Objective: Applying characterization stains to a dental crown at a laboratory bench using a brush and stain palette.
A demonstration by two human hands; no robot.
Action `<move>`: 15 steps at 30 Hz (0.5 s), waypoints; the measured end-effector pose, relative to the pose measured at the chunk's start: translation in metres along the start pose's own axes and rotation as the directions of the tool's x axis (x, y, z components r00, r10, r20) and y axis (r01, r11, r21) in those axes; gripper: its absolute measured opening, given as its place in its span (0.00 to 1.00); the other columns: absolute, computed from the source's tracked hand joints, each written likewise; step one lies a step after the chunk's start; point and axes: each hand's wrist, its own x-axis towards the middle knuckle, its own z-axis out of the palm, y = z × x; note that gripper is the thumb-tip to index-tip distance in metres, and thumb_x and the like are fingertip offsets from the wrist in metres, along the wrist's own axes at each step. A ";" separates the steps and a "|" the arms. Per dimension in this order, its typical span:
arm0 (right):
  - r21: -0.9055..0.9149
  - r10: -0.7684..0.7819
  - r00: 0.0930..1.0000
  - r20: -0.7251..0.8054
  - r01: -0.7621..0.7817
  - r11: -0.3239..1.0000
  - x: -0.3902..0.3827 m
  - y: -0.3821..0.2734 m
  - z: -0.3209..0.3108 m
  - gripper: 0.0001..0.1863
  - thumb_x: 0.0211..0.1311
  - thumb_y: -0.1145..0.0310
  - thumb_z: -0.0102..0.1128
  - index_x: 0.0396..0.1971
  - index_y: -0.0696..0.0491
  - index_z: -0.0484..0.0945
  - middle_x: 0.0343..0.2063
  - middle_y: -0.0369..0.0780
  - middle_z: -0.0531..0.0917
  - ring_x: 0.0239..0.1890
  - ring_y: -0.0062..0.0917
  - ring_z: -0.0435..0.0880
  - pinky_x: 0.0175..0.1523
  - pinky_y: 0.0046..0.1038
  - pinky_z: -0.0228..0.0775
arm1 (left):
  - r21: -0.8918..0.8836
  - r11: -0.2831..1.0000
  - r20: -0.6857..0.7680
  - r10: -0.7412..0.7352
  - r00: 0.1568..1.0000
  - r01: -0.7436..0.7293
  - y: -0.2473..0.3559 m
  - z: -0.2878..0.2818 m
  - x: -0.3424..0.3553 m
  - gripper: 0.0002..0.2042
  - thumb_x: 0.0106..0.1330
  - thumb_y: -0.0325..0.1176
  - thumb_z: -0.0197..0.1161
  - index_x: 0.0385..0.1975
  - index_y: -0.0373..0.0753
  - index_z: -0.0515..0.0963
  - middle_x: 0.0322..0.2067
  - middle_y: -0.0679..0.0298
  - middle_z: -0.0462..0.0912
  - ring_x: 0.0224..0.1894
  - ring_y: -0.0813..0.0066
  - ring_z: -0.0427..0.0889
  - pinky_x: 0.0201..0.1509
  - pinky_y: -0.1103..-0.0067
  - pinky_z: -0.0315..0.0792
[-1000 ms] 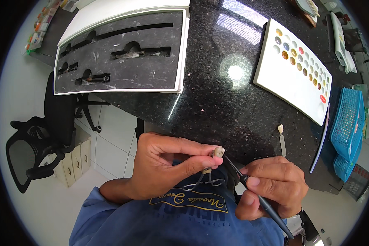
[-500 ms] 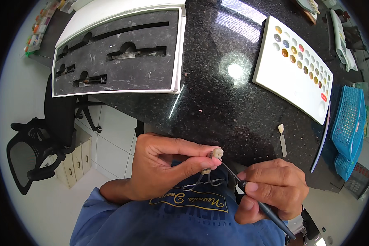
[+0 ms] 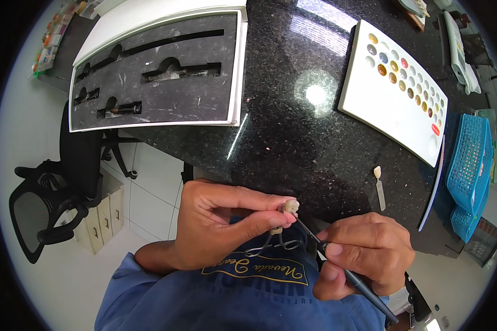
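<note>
Tooth-shaped piece point(image 3: 292, 206), pale and small, sits just below the centre of the frame. From the left, a black chair point(image 3: 38, 207) stands at mid-height, and an open white case point(image 3: 196, 102) with cut-out dark foam fills the upper left. At lower centre the left hand point(image 3: 218, 223) pinches the piece's base between thumb and forefinger, together with a looped metal holder point(image 3: 276, 230) whose loops hang before the blue shirt point(image 3: 165, 303). That pinch looks best kept light but firm, low enough to leave the upper face uncovered. Just right of it, a slim tool point(image 3: 364, 288) points up and leftward at the piece's lower edge; whether its tip touches the piece or the thumb, I cannot tell. At lower right the right hand point(image 3: 370, 251) grasps that tool like a pen. Small finger movements should serve better than wrist swings, and resting one hand against the other would steady the tip. Turning the piece toward the light may help too. Farther right, a tooth-shaped tab point(image 3: 380, 190) lies on the dark tabletop point(image 3: 292, 160), below the white palette point(image 3: 392, 121) with its coloured wells, and blue baskets point(image 3: 469, 165) stand near the right edge.
</note>
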 end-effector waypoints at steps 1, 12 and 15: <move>0.020 -0.040 0.999 0.027 0.040 0.999 -0.001 0.002 -0.001 0.09 0.47 0.75 0.57 0.31 0.55 0.69 0.23 0.39 0.74 0.18 0.24 0.78 0.22 0.21 0.73 | -0.002 1.000 0.003 0.003 1.000 -0.003 0.001 0.000 0.000 0.07 0.56 0.20 0.61 0.34 0.26 0.77 0.30 0.48 0.81 0.34 0.66 0.83 0.41 0.76 0.78; -0.159 0.053 0.887 -0.459 -0.141 0.977 0.028 0.026 -0.076 0.15 0.63 0.68 0.48 0.43 0.63 0.71 0.32 0.45 0.78 0.28 0.22 0.77 0.29 0.19 0.66 | -0.045 0.998 0.003 -0.038 0.999 0.038 -0.002 -0.001 -0.001 0.08 0.55 0.15 0.59 0.35 0.24 0.77 0.32 0.47 0.81 0.36 0.65 0.82 0.43 0.76 0.78; -0.124 0.131 0.864 -0.485 -0.217 0.968 0.045 0.034 -0.072 0.08 0.60 0.73 0.52 0.34 0.62 0.72 0.25 0.42 0.78 0.24 0.20 0.78 0.30 0.18 0.70 | -0.048 0.998 0.000 -0.051 0.999 0.051 -0.004 -0.003 -0.002 0.08 0.55 0.15 0.59 0.34 0.24 0.77 0.31 0.47 0.81 0.35 0.65 0.83 0.42 0.77 0.78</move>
